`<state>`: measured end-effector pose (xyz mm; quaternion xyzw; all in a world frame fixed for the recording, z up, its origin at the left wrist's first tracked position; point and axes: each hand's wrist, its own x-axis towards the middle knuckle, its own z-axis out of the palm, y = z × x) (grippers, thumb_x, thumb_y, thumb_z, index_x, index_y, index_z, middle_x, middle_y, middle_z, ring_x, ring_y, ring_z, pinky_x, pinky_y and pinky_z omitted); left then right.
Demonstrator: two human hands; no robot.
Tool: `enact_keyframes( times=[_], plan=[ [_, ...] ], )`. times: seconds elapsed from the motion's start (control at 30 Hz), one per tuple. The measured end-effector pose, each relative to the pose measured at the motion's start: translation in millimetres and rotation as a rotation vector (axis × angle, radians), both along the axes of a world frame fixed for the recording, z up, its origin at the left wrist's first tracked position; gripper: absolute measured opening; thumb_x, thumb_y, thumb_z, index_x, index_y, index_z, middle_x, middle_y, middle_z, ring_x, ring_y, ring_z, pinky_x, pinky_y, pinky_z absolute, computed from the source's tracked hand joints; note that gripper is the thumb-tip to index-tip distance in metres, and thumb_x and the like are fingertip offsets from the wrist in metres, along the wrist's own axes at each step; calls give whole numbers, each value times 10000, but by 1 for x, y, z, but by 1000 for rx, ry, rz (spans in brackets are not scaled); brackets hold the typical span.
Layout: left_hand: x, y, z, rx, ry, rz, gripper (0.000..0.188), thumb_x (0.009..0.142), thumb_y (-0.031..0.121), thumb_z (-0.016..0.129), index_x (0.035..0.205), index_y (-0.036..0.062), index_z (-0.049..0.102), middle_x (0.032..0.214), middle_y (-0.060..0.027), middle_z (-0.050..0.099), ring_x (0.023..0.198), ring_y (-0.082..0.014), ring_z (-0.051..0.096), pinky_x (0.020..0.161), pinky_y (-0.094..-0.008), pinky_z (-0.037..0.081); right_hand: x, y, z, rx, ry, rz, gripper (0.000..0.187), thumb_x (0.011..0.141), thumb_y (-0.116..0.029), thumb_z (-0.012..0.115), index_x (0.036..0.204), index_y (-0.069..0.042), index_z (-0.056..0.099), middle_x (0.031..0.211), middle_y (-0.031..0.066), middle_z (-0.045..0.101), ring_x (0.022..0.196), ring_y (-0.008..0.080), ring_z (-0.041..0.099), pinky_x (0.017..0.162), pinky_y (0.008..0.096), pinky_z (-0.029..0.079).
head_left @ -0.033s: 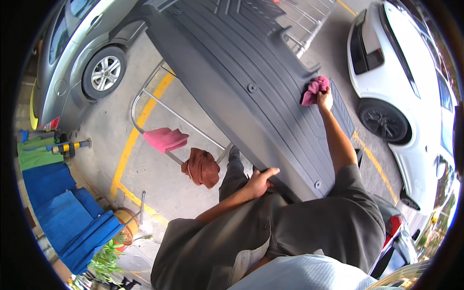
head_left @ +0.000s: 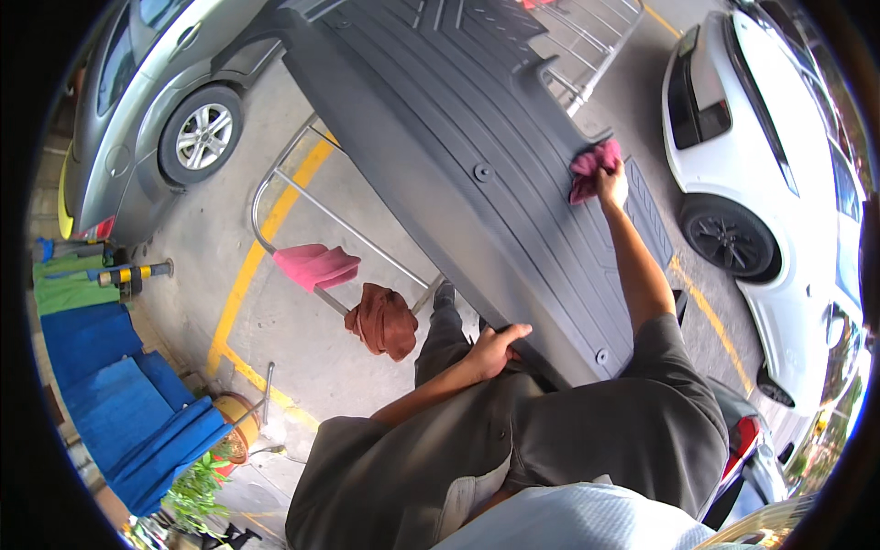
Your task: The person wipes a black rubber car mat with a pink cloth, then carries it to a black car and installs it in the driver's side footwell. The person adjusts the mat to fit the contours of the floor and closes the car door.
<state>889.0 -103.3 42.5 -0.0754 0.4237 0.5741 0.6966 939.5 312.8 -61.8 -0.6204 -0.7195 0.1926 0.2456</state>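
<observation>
A large dark grey ribbed car floor mat [head_left: 431,156] with raised edges lies on a metal rack in front of me. My left hand [head_left: 496,352] grips its near left edge, thumb on top and fingers hidden beneath. Toward the mat's right side, my right hand [head_left: 612,186] holds a bunched pink cloth [head_left: 594,165] against the ribbed surface. A second pink cloth [head_left: 318,266] and a brown cloth [head_left: 382,321] hang over the rack's bar [head_left: 357,236], left of the mat.
A grey car [head_left: 147,119] stands at the far left and a white car [head_left: 761,165] at the right. Blue cloths [head_left: 119,385] hang at the left, near a potted plant [head_left: 197,495]. Another metal rack [head_left: 596,64] shows beyond the mat. Behind me at right is a dark car [head_left: 752,449].
My right hand and the pink cloth have shifted slightly left on the mat, and the cloth's folds look different. My left hand keeps its place on the edge.
</observation>
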Motion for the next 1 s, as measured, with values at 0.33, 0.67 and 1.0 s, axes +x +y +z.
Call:
enact_keyframes(
  times=[0.33,0.67,1.0],
  plan=[
    [9,5,-19,72,69,55,344,857,151,693,1147,11,572,1103,-51,597,1042,-177,566,862,-341,487,-177,-112,54,60,51,827,519,759,-155,670,1261,-120,544,1125,265,571,965,435,603,822,487,514],
    [-25,7,-5,186,256,122,514,815,200,741,1228,-35,546,1159,-90,625,1078,-179,569,929,-311,447,-108,-139,60,-354,-76,647,584,842,-233,656,1366,-76,450,1092,202,631,824,336,677,721,400,562],
    [-31,13,-17,189,425,18,578,795,179,691,1297,25,450,1058,-85,618,897,-167,620,640,-319,551,-170,-311,231,-628,786,927,231,928,-182,615,1103,-32,602,930,-3,643,745,40,569,576,195,447]
  ],
)
